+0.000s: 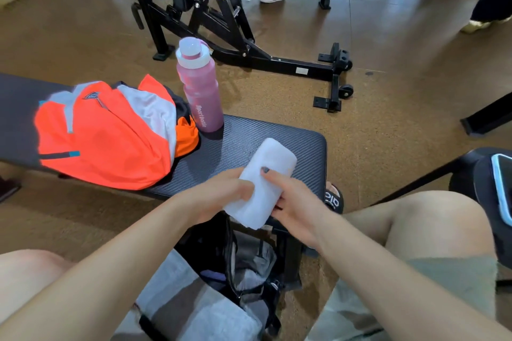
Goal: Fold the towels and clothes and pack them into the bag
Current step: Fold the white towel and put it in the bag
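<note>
Jersey [110, 133] left of bottle [201, 88] on bench [277, 135], bag [243, 271] below.

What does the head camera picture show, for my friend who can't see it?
Two hands, the left hand and the right hand, hold a folded white towel over the edge of a black bench. On the bench lie orange and grey clothes beside an upright pink bottle. An open bag sits on the floor between the person's knees.

1 towel [263, 183], 1 bottle [200, 86], 1 bag [243, 271], 2 hands [221, 194].
</note>
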A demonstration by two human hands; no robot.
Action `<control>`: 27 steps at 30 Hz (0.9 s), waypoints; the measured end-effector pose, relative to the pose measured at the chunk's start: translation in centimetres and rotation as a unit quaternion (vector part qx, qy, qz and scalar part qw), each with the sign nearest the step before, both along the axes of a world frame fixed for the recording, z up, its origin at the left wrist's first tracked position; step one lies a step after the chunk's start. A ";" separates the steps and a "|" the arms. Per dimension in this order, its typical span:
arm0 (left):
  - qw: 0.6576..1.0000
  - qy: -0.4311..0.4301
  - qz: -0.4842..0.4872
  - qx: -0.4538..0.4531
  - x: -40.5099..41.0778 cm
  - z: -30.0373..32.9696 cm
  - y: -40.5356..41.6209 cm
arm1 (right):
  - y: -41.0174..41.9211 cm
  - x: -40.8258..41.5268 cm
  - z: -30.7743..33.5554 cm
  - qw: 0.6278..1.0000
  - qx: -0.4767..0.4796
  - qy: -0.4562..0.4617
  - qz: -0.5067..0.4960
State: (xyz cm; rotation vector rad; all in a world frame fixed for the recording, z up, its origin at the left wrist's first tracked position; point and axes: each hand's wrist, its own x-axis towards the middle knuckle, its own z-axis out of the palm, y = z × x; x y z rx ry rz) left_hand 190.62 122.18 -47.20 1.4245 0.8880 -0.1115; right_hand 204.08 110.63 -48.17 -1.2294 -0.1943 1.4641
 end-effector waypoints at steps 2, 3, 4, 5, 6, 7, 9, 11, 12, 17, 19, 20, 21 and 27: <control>1.000 -0.019 0.002 -0.019 -1.4 0.5 0.1 | 0.3 -1.9 0.5 0.999 0.032 -0.029 0.007; 1.000 -0.021 -0.006 -0.009 -2.3 0.8 0.3 | 0.6 -2.7 0.6 0.998 0.031 -0.060 -0.006; 0.999 -0.011 -0.022 0.026 -3.4 0.8 0.9 | 0.9 -3.5 0.8 0.994 0.022 -0.104 -0.020; 0.996 0.011 -0.048 0.079 -4.8 0.8 1.5 | 1.1 -4.2 0.9 0.985 0.007 -0.169 -0.034; 0.986 0.047 -0.076 0.144 -6.3 0.8 2.3 | 1.2 -5.0 0.9 0.970 -0.007 -0.239 -0.036; 0.967 0.086 -0.111 0.211 -7.9 0.9 2.8 | 1.1 -6.0 0.9 0.956 -0.013 -0.293 -0.026; 0.924 0.161 -0.191 0.290 -10.7 0.7 3.6 | 0.4 -8.5 0.7 0.940 -0.015 -0.340 0.019; 0.879 0.231 -0.279 0.310 -12.6 0.0 3.1 | -0.3 -11.6 -0.4 0.925 -0.017 -0.371 0.082; 0.866 0.249 -0.305 0.309 -13.1 -0.4 2.4 | -0.6 -12.9 -1.4 0.908 -0.022 -0.403 0.112; 0.796 0.386 -0.399 0.242 -14.5 -2.2 0.1 | -0.7 -15.1 -7.0 0.712 -0.024 -0.653 0.257; 0.808 0.387 -0.385 0.220 -15.0 -1.6 0.3 | -0.5 -14.8 -7.7 0.620 -0.048 -0.696 0.359; 0.819 0.379 -0.376 0.212 -15.1 -1.2 0.4 | -0.3 -14.8 -7.7 0.590 -0.056 -0.697 0.404; 0.827 0.374 -0.366 0.205 -15.2 -0.7 0.5 | 0.0 -14.9 -7.6 0.566 -0.056 -0.692 0.445; 0.834 0.386 -0.344 0.194 -15.1 0.2 1.9 | 0.8 -16.7 -7.1 0.479 -0.063 -0.645 0.593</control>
